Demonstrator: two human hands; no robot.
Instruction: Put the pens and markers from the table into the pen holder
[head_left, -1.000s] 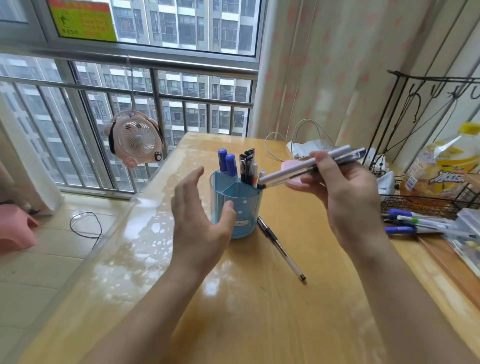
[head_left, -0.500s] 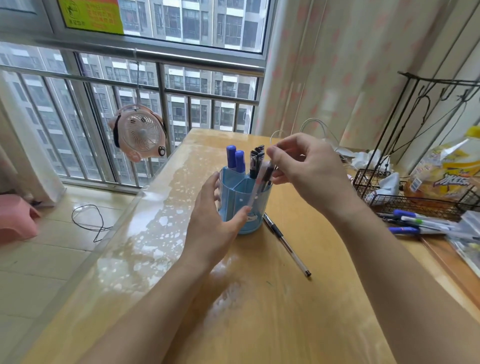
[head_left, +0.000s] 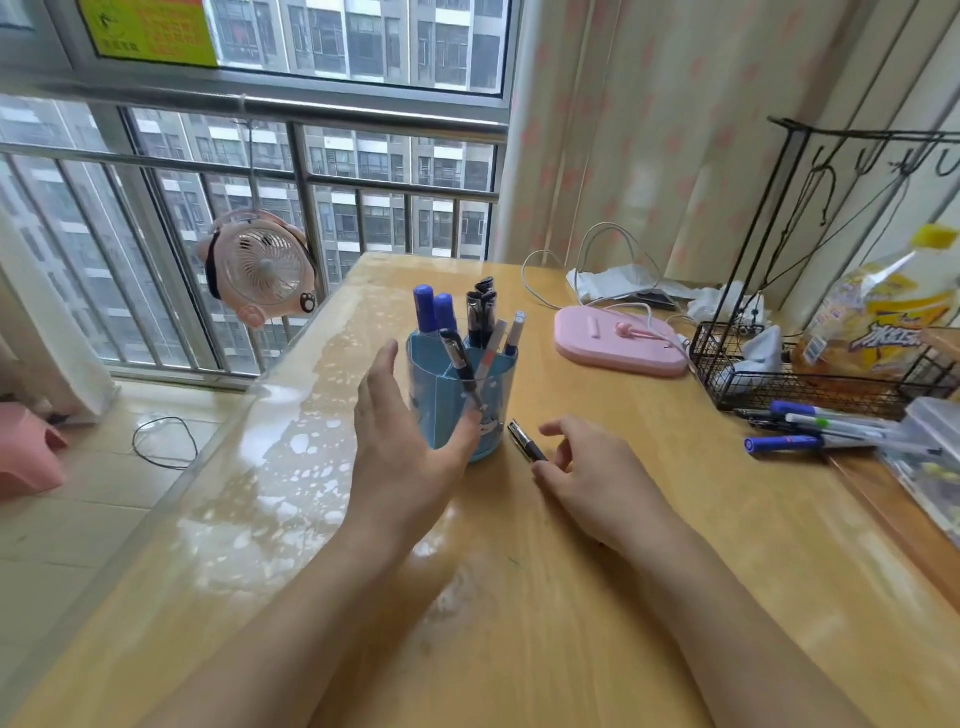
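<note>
The blue pen holder (head_left: 441, 410) stands mid-table with blue markers (head_left: 434, 314), black pens (head_left: 480, 306) and two grey-white pens (head_left: 511, 332) upright in it. My left hand (head_left: 400, 457) cups its left side with straight fingers, and the thumb lies against its front. A black pen (head_left: 524, 441) lies on the table just right of the holder. My right hand (head_left: 587, 478) hovers low over it with fingers apart and the thumb tip at the pen's side. Most of this pen is hidden under the hand. More pens and markers (head_left: 810, 428) lie at the right edge.
A pink flat device (head_left: 618, 343) with a cable lies behind the holder. A black wire basket (head_left: 779, 387) with a yellow bottle (head_left: 883, 312) stands at the right. A clear plastic box (head_left: 930, 447) sits at the far right. A pink fan (head_left: 260, 270) hangs at the window.
My right hand dropped the grey-white pens into the holder, then came down to the black pen on the table. My left hand stays at the holder's side.
</note>
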